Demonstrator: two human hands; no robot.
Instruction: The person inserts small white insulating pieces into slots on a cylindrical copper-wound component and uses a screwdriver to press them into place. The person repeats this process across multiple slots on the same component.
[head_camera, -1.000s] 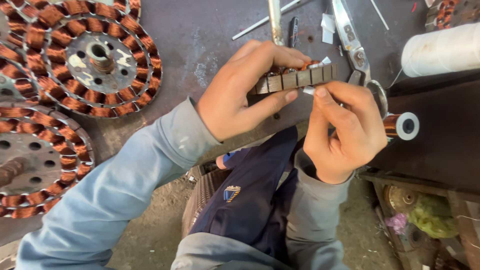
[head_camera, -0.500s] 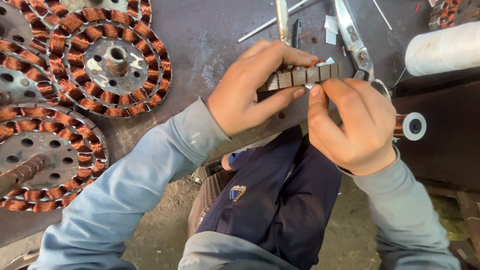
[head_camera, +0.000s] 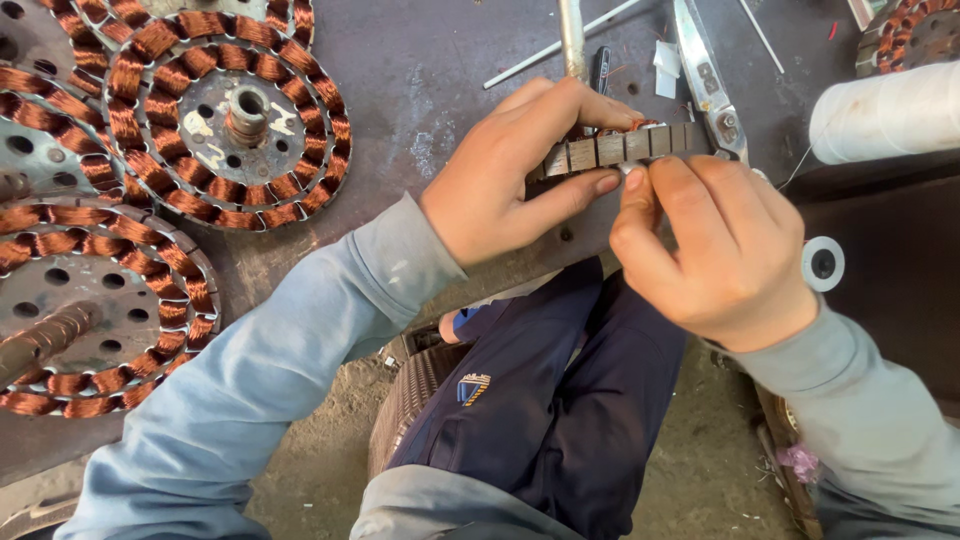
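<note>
My left hand (head_camera: 510, 175) grips a round metal stator (head_camera: 620, 148), seen edge-on as a band of grey slotted teeth with a little copper wire showing on top. My right hand (head_camera: 715, 250) is closed at the stator's lower edge, thumb and forefinger pinching something small and pale against the teeth. Both hands hover just above the near edge of a dark steel workbench (head_camera: 440, 90). Most of the stator is hidden behind my fingers.
Three finished stators with copper windings (head_camera: 230, 120) (head_camera: 90, 310) (head_camera: 905, 35) lie on the bench. Large scissors (head_camera: 705, 80), a metal rod (head_camera: 572, 35), a white thread spool (head_camera: 885, 110) and a small white bobbin (head_camera: 823, 263) sit near my hands. My lap in dark trousers (head_camera: 540, 400) is below.
My right hand has shifted left and up along the stator's lower edge. The view has drifted so the bench items sit further right and lower.
</note>
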